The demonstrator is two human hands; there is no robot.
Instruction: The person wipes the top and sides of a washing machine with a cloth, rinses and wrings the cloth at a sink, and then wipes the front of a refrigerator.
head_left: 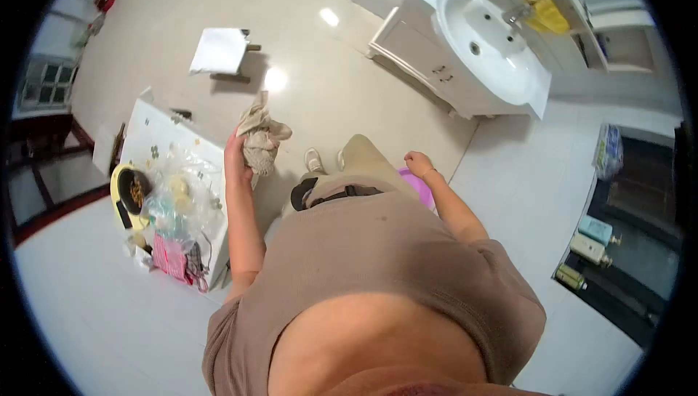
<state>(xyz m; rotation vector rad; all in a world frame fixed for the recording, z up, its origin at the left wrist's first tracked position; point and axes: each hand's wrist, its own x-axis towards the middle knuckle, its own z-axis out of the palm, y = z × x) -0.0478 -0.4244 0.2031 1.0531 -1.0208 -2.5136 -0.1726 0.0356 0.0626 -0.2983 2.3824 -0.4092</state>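
Observation:
A crumpled beige cloth (262, 138) is gripped in my left hand (238, 155), which is beside the edge of the table with the patterned cover (149, 120). My right hand (418, 164) is closed, with its fingers curled, at the rim of a purple basin (416, 182) at my right side. The basin is partly hidden behind my forearm and body. Whether the fingers grip its rim is too small to tell.
On the table are a yellow-rimmed pan (133, 191), plastic bags (178, 192) and a pink cloth (169, 256). A white-topped stool (219, 51) stands ahead. A washbasin cabinet (414, 54) is ahead right, with a yellow cloth (547, 15) by its tap. Bottles (590, 248) stand on a dark ledge.

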